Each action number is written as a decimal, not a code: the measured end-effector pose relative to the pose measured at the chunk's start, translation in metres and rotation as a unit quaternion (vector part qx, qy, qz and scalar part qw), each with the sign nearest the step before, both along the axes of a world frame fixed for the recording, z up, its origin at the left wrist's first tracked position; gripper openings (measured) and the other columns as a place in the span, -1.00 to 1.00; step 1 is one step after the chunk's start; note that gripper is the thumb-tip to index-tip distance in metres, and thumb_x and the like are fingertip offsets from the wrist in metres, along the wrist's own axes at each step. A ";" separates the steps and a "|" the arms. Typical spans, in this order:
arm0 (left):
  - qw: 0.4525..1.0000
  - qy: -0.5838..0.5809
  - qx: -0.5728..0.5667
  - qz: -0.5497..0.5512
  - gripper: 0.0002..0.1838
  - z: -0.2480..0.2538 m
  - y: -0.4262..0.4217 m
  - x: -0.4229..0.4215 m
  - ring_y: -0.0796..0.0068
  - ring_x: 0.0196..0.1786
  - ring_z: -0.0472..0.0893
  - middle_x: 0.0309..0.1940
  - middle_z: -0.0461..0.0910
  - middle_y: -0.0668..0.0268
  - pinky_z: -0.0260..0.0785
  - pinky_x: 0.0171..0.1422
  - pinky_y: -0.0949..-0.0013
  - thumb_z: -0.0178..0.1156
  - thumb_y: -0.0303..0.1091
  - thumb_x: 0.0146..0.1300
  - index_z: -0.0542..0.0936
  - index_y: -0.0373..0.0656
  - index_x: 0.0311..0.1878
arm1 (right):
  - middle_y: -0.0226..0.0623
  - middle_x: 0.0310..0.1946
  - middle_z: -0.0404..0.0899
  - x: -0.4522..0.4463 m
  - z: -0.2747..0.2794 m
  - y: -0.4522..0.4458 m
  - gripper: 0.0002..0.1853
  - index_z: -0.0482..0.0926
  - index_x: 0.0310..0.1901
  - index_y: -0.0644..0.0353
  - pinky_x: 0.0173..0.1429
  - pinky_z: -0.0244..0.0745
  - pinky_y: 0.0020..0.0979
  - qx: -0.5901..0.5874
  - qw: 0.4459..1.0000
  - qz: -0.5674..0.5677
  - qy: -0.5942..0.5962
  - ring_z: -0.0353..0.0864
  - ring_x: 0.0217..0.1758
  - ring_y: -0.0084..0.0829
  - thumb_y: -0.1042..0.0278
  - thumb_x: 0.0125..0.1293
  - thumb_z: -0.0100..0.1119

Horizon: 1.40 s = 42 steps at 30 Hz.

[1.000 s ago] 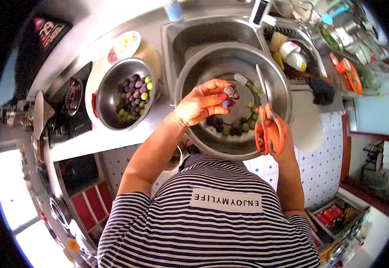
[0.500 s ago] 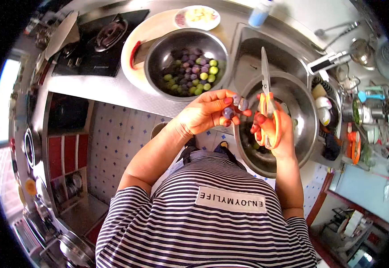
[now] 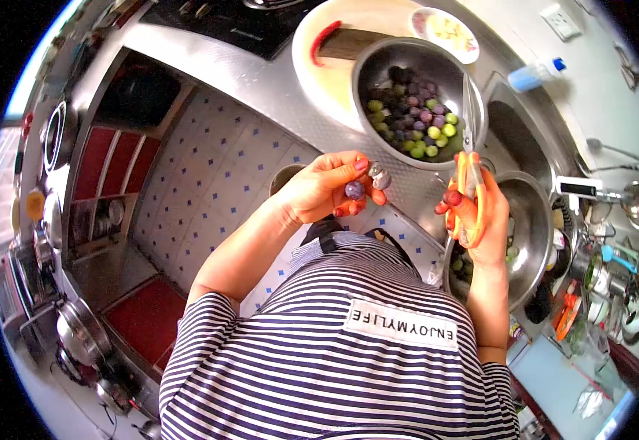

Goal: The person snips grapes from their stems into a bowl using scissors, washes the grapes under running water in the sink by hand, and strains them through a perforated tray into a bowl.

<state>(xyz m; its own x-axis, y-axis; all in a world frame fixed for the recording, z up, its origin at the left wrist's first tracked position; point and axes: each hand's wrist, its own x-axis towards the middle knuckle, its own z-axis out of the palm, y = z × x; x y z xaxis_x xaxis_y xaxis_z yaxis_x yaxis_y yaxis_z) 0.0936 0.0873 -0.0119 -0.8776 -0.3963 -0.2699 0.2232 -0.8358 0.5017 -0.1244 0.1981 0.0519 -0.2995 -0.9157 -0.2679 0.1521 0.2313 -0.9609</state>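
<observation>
Pinched between the fingers of my left hand are a few grapes, among them a dark purple grape and greyish ones at the fingertips. My right hand is wrapped round the orange handles of a pair of scissors, whose blades point away from me and look closed together. The scissors are apart from the grapes in my left hand. Beyond my hands stands a steel bowl with many loose purple and green grapes. Partly behind my right hand, a second steel bowl holds some green grapes.
A round cutting board lies under the first bowl, with a red-handled knife and a plate of pale chopped pieces on it. The sink is at the right, near a blue bottle. Dishes and utensils crowd the far right.
The camera view has turned, so the counter and bowls appear shifted right. My hands have drawn a little apart, the scissors farther from the grapes. Both hands keep their hold.
</observation>
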 end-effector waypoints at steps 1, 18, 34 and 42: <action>1.000 -0.003 0.002 0.009 -0.74 -0.002 0.002 0.008 0.53 -0.62 0.46 -0.33 0.59 0.01 0.18 -0.72 0.65 -0.02 -0.15 0.33 0.47 -0.17 -0.18 | -0.31 -0.39 0.47 0.007 -0.001 -0.004 -0.42 0.31 0.09 0.28 -0.60 0.39 -0.61 0.002 1.000 0.009 -0.003 0.58 -0.48 -0.46 0.40 0.04 0.35; 0.991 -0.051 0.082 0.097 -0.66 -0.002 0.028 0.050 0.57 -0.64 0.37 -0.53 0.51 0.17 0.13 -0.68 0.63 -0.01 -0.11 0.33 0.47 -0.17 -0.43 | -0.26 -0.34 0.52 0.084 -0.016 -0.052 -0.41 0.24 0.17 0.34 -0.32 0.52 -0.56 0.008 0.980 0.190 0.053 0.62 -0.29 -0.45 0.62 0.09 0.24; 0.986 -0.043 0.135 0.088 -0.57 -0.029 0.030 0.086 0.71 -0.73 0.24 -0.60 0.44 0.30 -0.04 -0.75 0.69 -0.02 -0.04 0.33 0.50 -0.29 -0.33 | -0.28 -0.32 0.54 0.116 -0.029 -0.077 -0.46 0.25 0.14 0.37 -0.43 0.44 -0.63 0.076 0.954 0.280 0.077 0.62 -0.27 -0.52 0.52 0.14 0.22; 0.861 -0.487 -0.138 0.053 -0.62 -0.077 0.030 0.125 0.68 -0.69 0.29 -0.66 0.43 0.39 0.03 -0.66 0.54 0.06 -0.08 0.30 0.53 -0.30 -0.29 | -0.28 -0.35 0.56 0.124 -0.045 -0.082 -0.48 0.26 0.18 0.28 -0.43 0.42 -0.63 0.051 0.958 0.279 0.040 0.60 -0.35 -0.52 0.51 0.18 0.17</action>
<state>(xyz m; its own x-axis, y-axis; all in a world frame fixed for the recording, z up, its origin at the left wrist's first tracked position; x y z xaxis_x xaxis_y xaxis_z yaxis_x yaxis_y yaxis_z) 0.2183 0.1173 -0.0889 -0.2429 -0.6273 -0.7399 -0.3478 -0.6557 0.6701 -0.0005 0.1163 0.0067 0.2057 -0.9093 -0.3618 -0.0959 0.3492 -0.9321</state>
